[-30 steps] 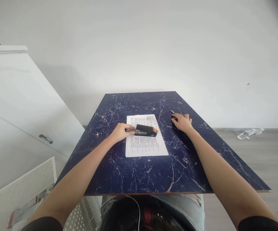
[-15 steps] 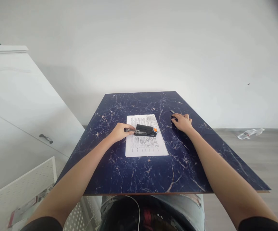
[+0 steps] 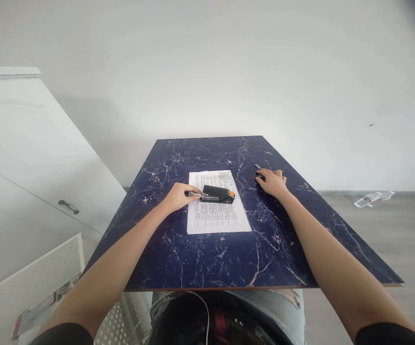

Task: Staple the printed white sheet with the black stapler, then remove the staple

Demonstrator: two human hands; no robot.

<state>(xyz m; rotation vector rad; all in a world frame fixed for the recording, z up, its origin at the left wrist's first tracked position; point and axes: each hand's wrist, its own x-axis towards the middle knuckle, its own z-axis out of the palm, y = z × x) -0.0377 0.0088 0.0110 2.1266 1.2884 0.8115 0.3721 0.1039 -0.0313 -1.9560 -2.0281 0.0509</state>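
Observation:
A black stapler [image 3: 217, 194] with an orange button at its right end lies on printed paper sheets [image 3: 214, 226]. My left hand [image 3: 178, 196] pinches the stapler's left end, where a narrow metal tray sticks out of the black body. Farther right on the table, my right hand [image 3: 272, 182] is closed, its thumb and fingers around a small dark thing that I cannot make out. Just beyond those fingertips is a small silvery piece [image 3: 257, 166], perhaps a strip of staples.
The paper rests on a dark blue marble-patterned table [image 3: 222, 263]. A white cabinet [image 3: 38, 143] with a dark handle stands at the left, above a white perforated basket [image 3: 78, 254]. Clear plastic packaging [image 3: 369, 199] lies on the floor at the right.

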